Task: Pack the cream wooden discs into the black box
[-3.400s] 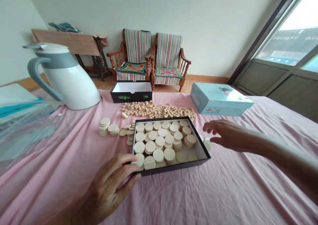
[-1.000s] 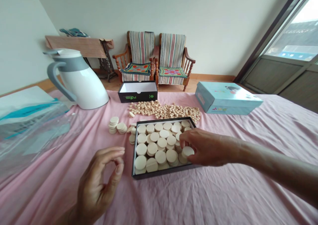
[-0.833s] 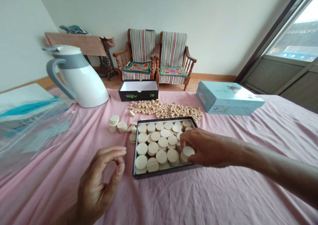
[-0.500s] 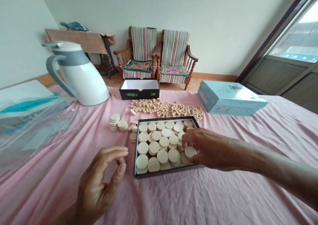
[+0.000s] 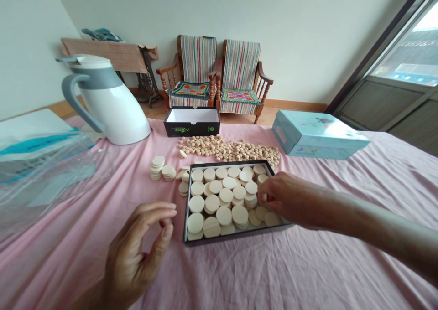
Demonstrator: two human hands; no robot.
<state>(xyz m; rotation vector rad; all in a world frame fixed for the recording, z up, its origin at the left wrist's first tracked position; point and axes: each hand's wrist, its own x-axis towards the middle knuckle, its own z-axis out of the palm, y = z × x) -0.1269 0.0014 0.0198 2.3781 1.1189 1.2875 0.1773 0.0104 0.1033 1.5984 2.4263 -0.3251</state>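
Note:
A shallow black-edged box (image 5: 205, 243) lies on the pink cloth, filled with pale round wooden discs (image 5: 226, 195) in rows and stacks. Over its right side is my right hand (image 5: 282, 196), with fingers curled down among the discs. Whatever those fingertips hold is hidden. Several flat discs (image 5: 272, 219) show in the box's near right corner, just below this hand. My left hand (image 5: 138, 246) hovers left of the box, thumb and fingers apart and nothing between them. Small stacks of discs (image 5: 157, 167) stand on the cloth beyond it.
Behind the box spreads a heap of small wooden beads (image 5: 239, 150). A black box with white inside (image 5: 191, 126) stands farther back. To the right is a light blue box (image 5: 318, 136); to the left, a white jug (image 5: 116, 109) and clear plastic packaging (image 5: 51, 173).
My right hand has shifted slightly right, away from a disc it was touching in the near right corner. More flat discs show there now. My left hand has barely moved.

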